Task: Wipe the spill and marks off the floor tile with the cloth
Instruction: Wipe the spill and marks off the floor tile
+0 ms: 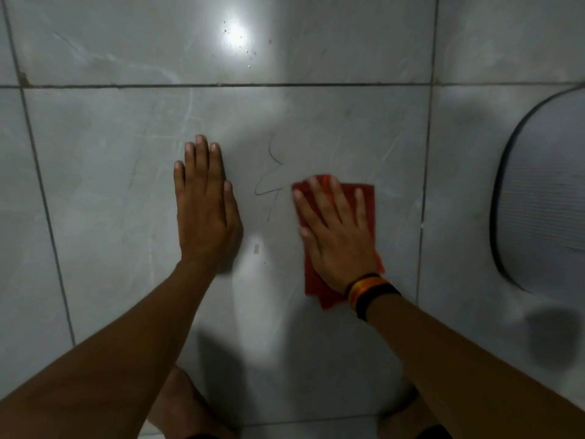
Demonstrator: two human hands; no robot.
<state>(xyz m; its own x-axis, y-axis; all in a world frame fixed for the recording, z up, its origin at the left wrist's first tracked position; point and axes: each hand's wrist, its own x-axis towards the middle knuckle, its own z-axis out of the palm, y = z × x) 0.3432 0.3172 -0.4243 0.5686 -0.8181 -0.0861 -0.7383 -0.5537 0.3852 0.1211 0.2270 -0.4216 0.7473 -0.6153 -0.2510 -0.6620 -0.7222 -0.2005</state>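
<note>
Pressing the cloth (364, 201) flat at frame centre, the right hand (335, 232) is sitting just right of the marks (269, 182); left hand (205, 210) is lying open, empty.

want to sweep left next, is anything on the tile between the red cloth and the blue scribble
Nothing visible. The red cloth under the flat right hand lies just right of the blue pen scribble; only bare grey floor tile lies between them.

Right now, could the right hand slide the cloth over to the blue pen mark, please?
Probably yes: the right hand presses the red cloth flat just beside the blue mark, with bare tile between them.
</note>
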